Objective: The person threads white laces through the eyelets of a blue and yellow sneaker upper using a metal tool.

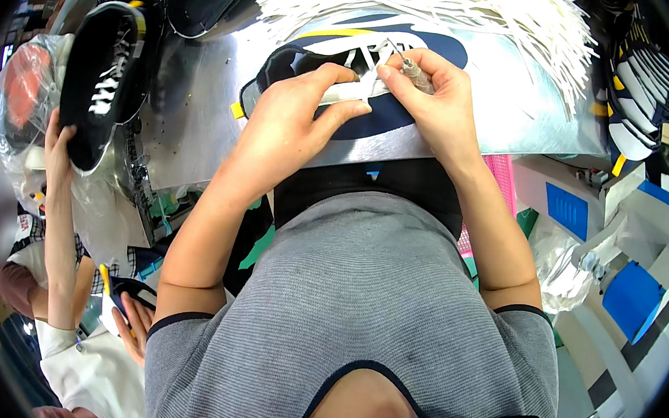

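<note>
A navy and white lace-up shoe (393, 125) lies on the metal tabletop, toe to the right, with yellow trim and a yellow heel tab. My left hand (290, 121) is on its near side, forefinger at the opening and thumb on the white edge, gripping that edge between them. In my right hand (443, 99) is a small thin tool with a wrapped handle (416, 74), pinched between thumb and fingers over the eyelets. White lace (361, 54) runs partly through the eyelets; the tool's tip is too small to make out.
Loose white laces (440, 7) spread behind the shoe on the metal table (191, 117). At left, a co-worker's hand (57, 145) touches a black shoe (91, 84) beside a plastic bag (23, 86). Stacked shoes (638, 100) stand right. A pink basket (501, 176) is below the table edge.
</note>
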`<action>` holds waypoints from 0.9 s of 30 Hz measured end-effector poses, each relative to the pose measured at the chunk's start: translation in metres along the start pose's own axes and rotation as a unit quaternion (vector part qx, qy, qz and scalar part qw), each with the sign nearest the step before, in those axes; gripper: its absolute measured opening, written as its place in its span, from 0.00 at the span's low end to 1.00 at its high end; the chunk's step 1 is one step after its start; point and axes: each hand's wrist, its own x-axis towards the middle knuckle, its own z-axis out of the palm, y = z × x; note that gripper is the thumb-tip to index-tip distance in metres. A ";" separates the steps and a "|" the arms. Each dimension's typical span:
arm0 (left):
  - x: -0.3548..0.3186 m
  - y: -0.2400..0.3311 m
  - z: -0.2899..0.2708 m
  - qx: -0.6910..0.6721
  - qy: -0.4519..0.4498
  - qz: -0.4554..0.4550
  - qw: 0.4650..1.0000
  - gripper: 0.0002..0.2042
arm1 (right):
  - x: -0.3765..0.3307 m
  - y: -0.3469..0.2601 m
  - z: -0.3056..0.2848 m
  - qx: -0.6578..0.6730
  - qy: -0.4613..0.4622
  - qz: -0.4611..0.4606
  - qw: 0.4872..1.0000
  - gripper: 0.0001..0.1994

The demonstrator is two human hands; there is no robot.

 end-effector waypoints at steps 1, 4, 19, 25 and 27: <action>0.000 0.000 0.003 0.001 0.002 -0.003 1.000 0.15 | 0.000 0.001 0.001 0.000 0.003 -0.004 1.000 0.06; 0.004 0.003 0.011 0.071 0.022 -0.050 0.996 0.15 | 0.001 0.000 0.008 0.036 0.024 0.004 0.999 0.07; 0.008 -0.014 0.025 0.100 0.112 0.063 0.987 0.13 | -0.037 -0.017 -0.011 -0.226 -0.054 0.009 0.973 0.09; 0.001 -0.019 0.023 0.173 0.079 0.225 0.956 0.12 | -0.020 -0.018 0.007 -0.202 -0.057 0.036 0.977 0.07; 0.000 -0.020 0.022 0.163 0.081 0.253 0.950 0.13 | -0.020 -0.016 0.011 -0.220 -0.071 0.050 0.972 0.07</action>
